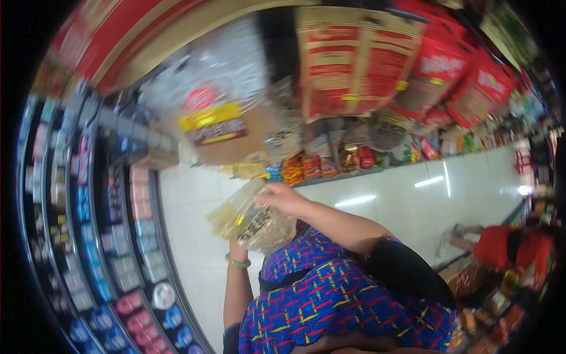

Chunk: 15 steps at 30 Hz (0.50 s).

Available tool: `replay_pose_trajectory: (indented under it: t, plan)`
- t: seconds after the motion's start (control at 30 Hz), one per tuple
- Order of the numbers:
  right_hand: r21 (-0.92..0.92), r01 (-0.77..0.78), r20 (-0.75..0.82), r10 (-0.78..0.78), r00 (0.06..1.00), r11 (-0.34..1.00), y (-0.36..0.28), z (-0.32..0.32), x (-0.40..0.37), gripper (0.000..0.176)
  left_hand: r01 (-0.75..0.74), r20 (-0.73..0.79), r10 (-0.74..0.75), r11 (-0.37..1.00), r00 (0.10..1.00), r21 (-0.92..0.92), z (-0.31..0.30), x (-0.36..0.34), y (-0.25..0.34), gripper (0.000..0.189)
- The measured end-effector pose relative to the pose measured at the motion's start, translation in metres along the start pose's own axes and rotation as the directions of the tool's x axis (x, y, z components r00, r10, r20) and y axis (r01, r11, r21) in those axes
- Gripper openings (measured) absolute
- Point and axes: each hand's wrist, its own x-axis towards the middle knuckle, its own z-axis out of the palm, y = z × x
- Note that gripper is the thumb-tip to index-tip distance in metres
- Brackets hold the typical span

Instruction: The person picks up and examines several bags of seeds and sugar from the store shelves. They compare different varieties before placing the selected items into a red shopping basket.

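Before my chest I hold a clear packet (pixel 250 221). My right hand (pixel 283 197) closes on its top edge, at 1 o'clock. My left hand (pixel 237 251) is under it at 6 o'clock with its fingers hidden, so I cannot tell its grip. The long axis runs about 10 to 4 o'clock. The dark label is too blurred to read.

Floor (pixel 194 248): white glossy tile, light streaks reflected. Left side: curved shelving (pixel 59 248), rows of blue packets (pixel 82 206), pink packets (pixel 140 200) in the nearer bay. Cardboard box (pixel 156 158) at the shelf end. Top: large red-and-tan bags (pixel 354 59), red bags (pixel 442 71) beside them; clear packs with yellow label (pixel 212 118). Small colourful snack packets (pixel 330 162) lined along the shelf edge. Far right: a person in red (pixel 507 245), low near the floor.
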Motion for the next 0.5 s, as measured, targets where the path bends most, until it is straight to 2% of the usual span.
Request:
replay_pose_trajectory:
  t: [0.03,0.07,0.1,0.13,0.17,0.2,0.23,0.27,0.3,0.37,0.4,0.43,0.5]
  plan:
    - [0.078,-0.035,-0.017,0.037,0.999,0.996,-0.004,-0.005,-0.01,0.035,-0.014,-0.043,0.025,0.969,0.999,0.248,0.016,-0.013,0.003,0.048]
    - [0.07,-0.051,0.03,0.049,0.998,0.996,-0.003,-0.01,-0.019,0.035,-0.006,-0.075,0.048,0.877,0.996,0.481,0.032,-0.023,0.006,0.04]
    - [0.121,-0.029,-0.023,0.032,0.999,0.992,0.012,-0.006,-0.003,0.034,-0.015,-0.099,0.064,0.901,0.993,0.434,0.026,-0.014,-0.013,0.04]
    - [0.241,-0.027,-0.056,0.042,0.998,0.97,0.022,0.004,-0.012,0.034,0.041,-0.146,0.014,0.929,0.989,0.368,0.031,-0.037,-0.01,0.036]
    - [0.261,-0.046,-0.006,0.049,0.999,0.964,0.029,0.017,-0.005,0.034,0.067,-0.194,-0.003,0.944,0.981,0.324,0.022,-0.047,-0.002,0.032]
    - [0.212,0.024,-0.005,-0.024,1.0,0.977,0.033,0.017,0.017,0.037,0.056,-0.236,0.025,0.942,0.971,0.331,0.013,-0.036,-0.005,0.032]
    - [0.152,0.092,-0.015,-0.091,0.996,0.984,0.035,0.013,0.028,0.041,0.048,-0.295,0.022,0.973,0.955,0.228,0.014,-0.027,-0.012,0.03]
    - [0.104,0.117,-0.017,-0.116,0.993,0.988,0.035,0.006,0.037,0.05,0.023,-0.343,0.017,0.994,0.939,0.11,0.018,-0.018,-0.02,0.028]
    - [0.085,0.114,0.01,-0.116,0.993,0.99,0.033,0.001,0.044,0.05,0.005,-0.365,0.031,0.995,0.931,0.096,0.015,-0.014,-0.025,0.028]
    - [-0.015,0.059,-0.102,-0.06,0.993,0.998,0.029,-0.003,0.047,0.053,0.158,-0.434,-0.185,0.983,0.882,-0.096,0.008,-0.018,-0.035,0.026]
    - [-0.065,0.133,-0.146,-0.141,0.979,0.989,0.029,0.001,0.052,0.044,0.095,-0.459,-0.154,0.984,0.875,-0.15,0.008,-0.018,-0.024,0.028]
    - [-0.073,0.135,-0.129,-0.143,0.981,0.988,0.026,0.007,0.061,0.044,0.082,-0.471,-0.147,0.984,0.87,-0.156,-0.003,-0.019,-0.003,0.028]
    - [0.021,-0.007,-0.185,0.011,0.983,1.0,0.03,0.009,0.071,0.035,0.106,-0.512,-0.178,0.98,0.84,-0.168,-0.018,-0.025,0.009,0.028]
